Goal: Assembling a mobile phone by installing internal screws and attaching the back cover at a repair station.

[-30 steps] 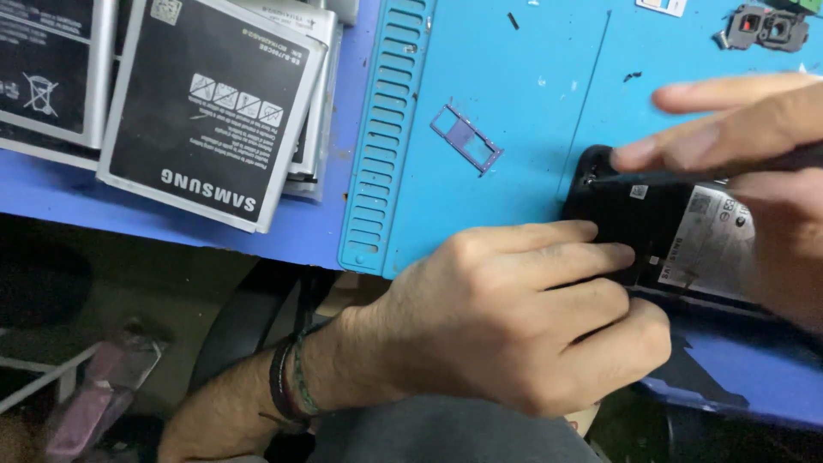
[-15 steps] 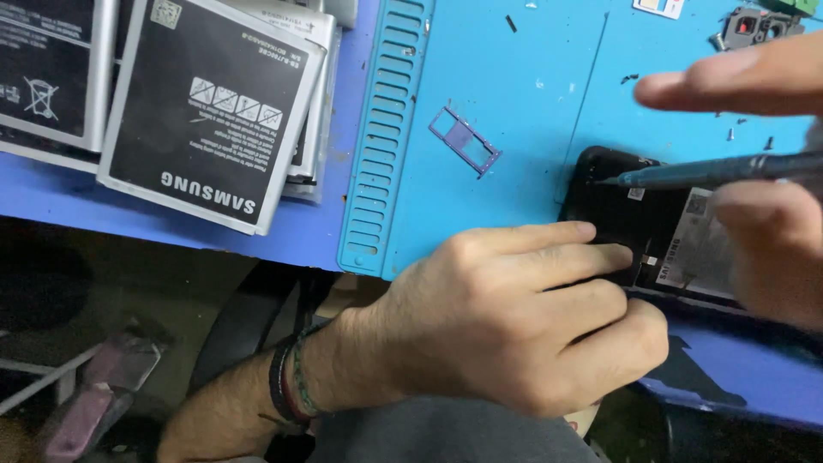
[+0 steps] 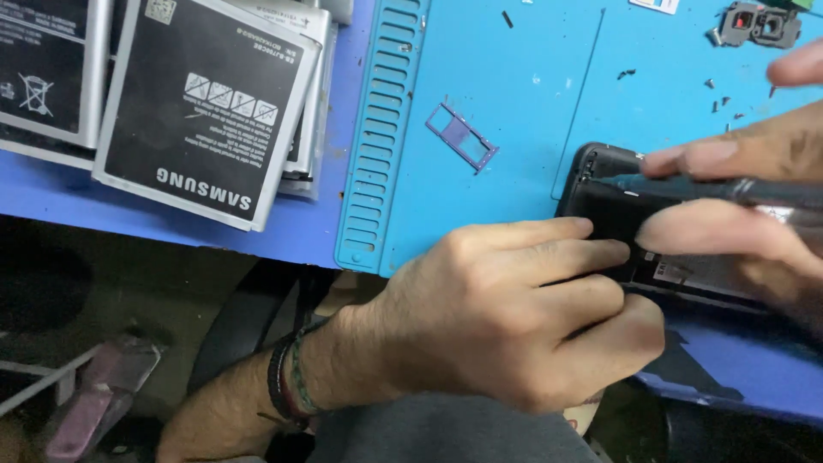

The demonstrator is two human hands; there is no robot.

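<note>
Head view: the left hand (image 3: 506, 317) is curled shut, its fingers pressing on the opened black phone (image 3: 613, 201) lying at the near right edge of the blue repair mat (image 3: 480, 69). The right hand (image 3: 746, 197) pinches a dark screwdriver (image 3: 711, 187), its tip on the phone's top corner. A purple SIM tray (image 3: 461, 137) lies mid-mat; flat phone batteries (image 3: 201, 111) are stacked beyond the mat's left edge.

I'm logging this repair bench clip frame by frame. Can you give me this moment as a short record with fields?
surface: blue work mat
left hand: fingers rest on black opened phone
right hand: holds dark thin tool, tip on the phone's upper end
loose part: small purple card tray on the mat
upper left: flat phone batteries, stacked
upper right: small camera module, tiny screws
</note>
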